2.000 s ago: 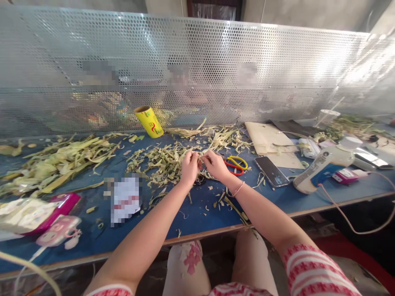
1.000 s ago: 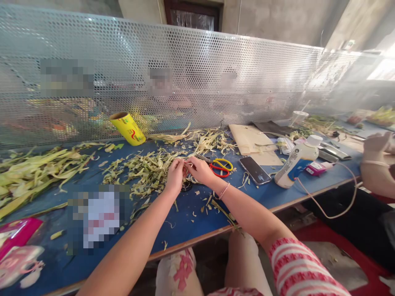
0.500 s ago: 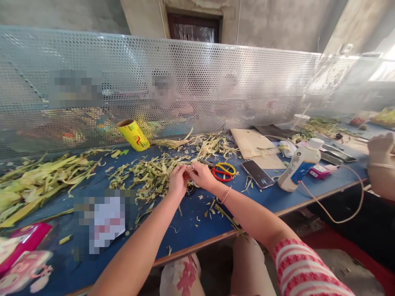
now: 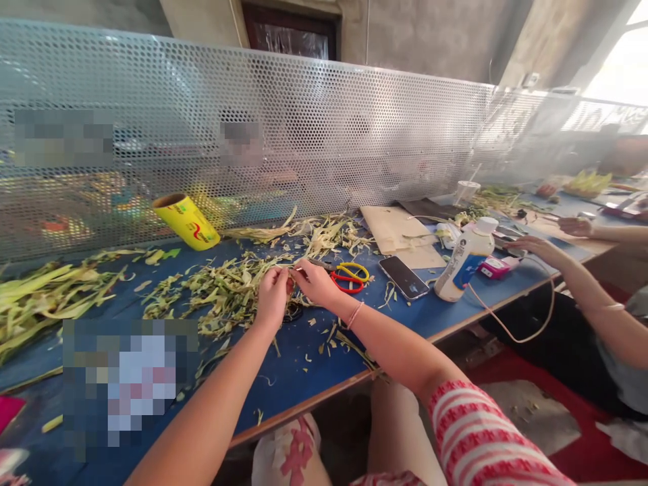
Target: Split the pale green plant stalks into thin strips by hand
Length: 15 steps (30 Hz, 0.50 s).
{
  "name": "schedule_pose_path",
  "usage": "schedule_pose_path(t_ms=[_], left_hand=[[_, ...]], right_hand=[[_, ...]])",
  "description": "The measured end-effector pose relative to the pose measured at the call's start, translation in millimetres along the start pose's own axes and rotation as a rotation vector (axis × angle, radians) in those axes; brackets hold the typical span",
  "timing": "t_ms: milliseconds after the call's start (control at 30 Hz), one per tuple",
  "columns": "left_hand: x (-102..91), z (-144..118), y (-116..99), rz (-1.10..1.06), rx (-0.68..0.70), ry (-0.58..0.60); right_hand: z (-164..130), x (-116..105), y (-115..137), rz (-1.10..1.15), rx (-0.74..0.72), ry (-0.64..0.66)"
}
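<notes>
My left hand point(image 4: 272, 294) and my right hand point(image 4: 314, 281) meet over the blue table point(image 4: 298, 364), fingertips pinched together on a thin pale leaf strip point(image 4: 292, 273). A small dark ring point(image 4: 292, 312) lies on the table right under them. Behind my hands spreads a heap of green leaf scraps point(image 4: 223, 287). Red and yellow scissors point(image 4: 348, 275) lie just right of my right hand.
A yellow roll point(image 4: 186, 221) leans at the perforated metal screen point(image 4: 304, 128). Long leaves point(image 4: 45, 297) lie far left. A phone point(image 4: 403, 277), a cardboard sheet point(image 4: 395, 233) and a glue gun point(image 4: 463, 260) with its cord sit right. A co-worker's hands point(image 4: 536, 246) rest at the far right.
The view has swung right, bringing a co-worker's arms into sight. My hands stay joined on the strip, with only small finger movements.
</notes>
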<state>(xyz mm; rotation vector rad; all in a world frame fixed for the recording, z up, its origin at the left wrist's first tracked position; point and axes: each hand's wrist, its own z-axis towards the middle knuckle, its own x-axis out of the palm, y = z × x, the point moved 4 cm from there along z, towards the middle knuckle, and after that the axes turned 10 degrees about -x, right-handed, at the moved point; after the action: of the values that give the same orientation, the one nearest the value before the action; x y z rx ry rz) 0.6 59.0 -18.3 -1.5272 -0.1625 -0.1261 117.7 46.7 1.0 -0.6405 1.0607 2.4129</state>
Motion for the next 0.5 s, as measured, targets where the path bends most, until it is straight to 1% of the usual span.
schedule_pose_path(t_ms=[100, 233, 400, 500], left_hand=[[2.0, -1.9, -0.9, 0.013, -0.025, 0.006], [5.2, -6.2, -4.6, -0.085, -0.044, 0.032], [7.3, -8.4, -5.5, -0.119, -0.033, 0.034], [7.3, -7.6, -6.0, -0.118, -0.03, 0.005]], right_hand=[[2.5, -0.3, -0.7, -0.054, -0.025, -0.003], [3.8, -2.2, 3.3, -0.189, -0.051, -0.005], [1.8, 0.4, 5.3, -0.111, -0.054, 0.057], [1.4, 2.6, 4.7, -0.069, -0.106, 0.078]])
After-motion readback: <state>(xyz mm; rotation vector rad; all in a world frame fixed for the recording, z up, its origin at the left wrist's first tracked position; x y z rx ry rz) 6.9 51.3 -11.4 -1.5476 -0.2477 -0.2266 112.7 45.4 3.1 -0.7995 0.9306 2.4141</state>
